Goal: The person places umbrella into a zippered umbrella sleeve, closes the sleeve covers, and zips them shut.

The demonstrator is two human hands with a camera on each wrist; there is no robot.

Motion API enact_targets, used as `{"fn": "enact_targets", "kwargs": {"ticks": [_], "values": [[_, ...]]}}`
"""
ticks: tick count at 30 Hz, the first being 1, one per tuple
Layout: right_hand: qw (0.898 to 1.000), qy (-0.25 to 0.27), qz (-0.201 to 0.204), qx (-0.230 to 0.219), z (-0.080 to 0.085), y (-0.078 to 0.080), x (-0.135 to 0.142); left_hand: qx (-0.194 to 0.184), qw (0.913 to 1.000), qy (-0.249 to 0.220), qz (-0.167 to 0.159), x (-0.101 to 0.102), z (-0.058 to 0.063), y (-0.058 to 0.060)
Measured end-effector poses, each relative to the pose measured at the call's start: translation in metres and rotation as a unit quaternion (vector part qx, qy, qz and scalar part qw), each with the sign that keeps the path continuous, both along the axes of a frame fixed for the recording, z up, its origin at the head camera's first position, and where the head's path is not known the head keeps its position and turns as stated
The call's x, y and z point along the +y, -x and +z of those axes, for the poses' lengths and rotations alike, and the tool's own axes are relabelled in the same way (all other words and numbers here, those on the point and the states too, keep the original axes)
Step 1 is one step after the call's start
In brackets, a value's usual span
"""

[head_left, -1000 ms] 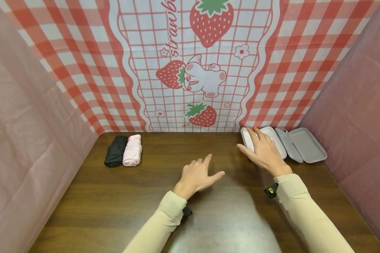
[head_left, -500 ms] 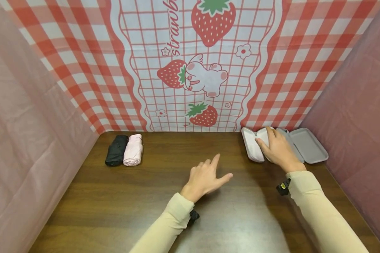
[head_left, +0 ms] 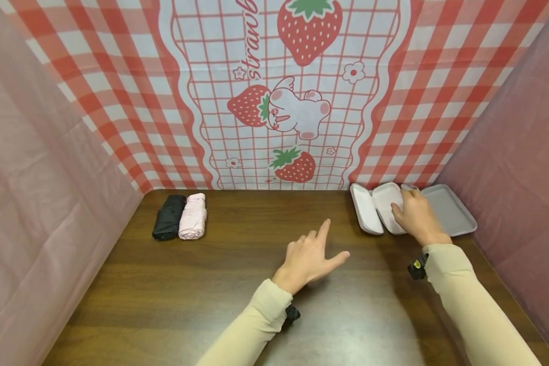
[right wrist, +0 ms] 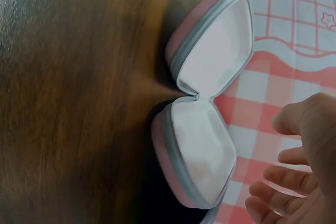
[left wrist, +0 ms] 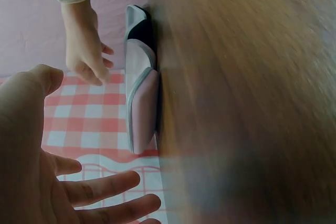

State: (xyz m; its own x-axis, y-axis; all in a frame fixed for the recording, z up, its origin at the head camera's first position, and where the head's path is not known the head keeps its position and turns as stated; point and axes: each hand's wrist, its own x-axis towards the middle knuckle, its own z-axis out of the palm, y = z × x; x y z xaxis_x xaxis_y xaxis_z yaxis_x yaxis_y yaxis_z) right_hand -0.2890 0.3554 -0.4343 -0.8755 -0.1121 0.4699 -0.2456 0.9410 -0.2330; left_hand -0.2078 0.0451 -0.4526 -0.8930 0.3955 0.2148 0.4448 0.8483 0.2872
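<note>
My right hand (head_left: pixel 419 217) hovers at the back right, fingers loosely bent and holding nothing. Below and beside it is a pink zip case (right wrist: pixel 165 166), spread open to show its white lining (head_left: pixel 366 209). Just right of that lies a second unzipped case with grey lining (head_left: pixel 449 211); the hand hides much of its left half. In the left wrist view, its dark outside (left wrist: pixel 140 34) shows behind the pink case. My left hand (head_left: pixel 306 260) is held above the middle of the table, forefinger and thumb spread, with nothing in it.
At the back left, a black rolled cloth (head_left: pixel 169 217) and a pale pink rolled cloth (head_left: pixel 192 217) lie side by side on the wooden table (head_left: pixel 164 295). A strawberry-print curtain (head_left: pixel 297 112) hangs along the back edge; pink drapes (head_left: pixel 517 152) flank both sides.
My right hand has moved right, from over the white-lined case to the left half of the grey-lined one. My left hand has drifted right. Both cases stay in place.
</note>
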Motion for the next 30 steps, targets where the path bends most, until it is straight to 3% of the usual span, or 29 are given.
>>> {"fn": "enact_targets", "kwargs": {"ticks": [8, 17, 23, 30], "values": [[0.998, 0.005, -0.033, -0.058, 0.001, -0.001, 0.004, -0.008, 0.9998, -0.017, -0.003, 0.009, 0.002, 0.000], [0.997, 0.009, -0.042, -0.059, -0.001, 0.001, 0.012, -0.025, 0.9995, -0.021, 0.005, 0.013, 0.002, 0.001], [0.994, 0.011, -0.065, -0.090, -0.001, -0.002, 0.015, -0.023, 0.9994, -0.024, 0.009, 0.015, 0.003, 0.001], [0.993, -0.004, -0.061, -0.100, -0.004, -0.005, 0.018, -0.041, 0.9985, -0.033, 0.016, 0.013, -0.001, 0.001]]}}
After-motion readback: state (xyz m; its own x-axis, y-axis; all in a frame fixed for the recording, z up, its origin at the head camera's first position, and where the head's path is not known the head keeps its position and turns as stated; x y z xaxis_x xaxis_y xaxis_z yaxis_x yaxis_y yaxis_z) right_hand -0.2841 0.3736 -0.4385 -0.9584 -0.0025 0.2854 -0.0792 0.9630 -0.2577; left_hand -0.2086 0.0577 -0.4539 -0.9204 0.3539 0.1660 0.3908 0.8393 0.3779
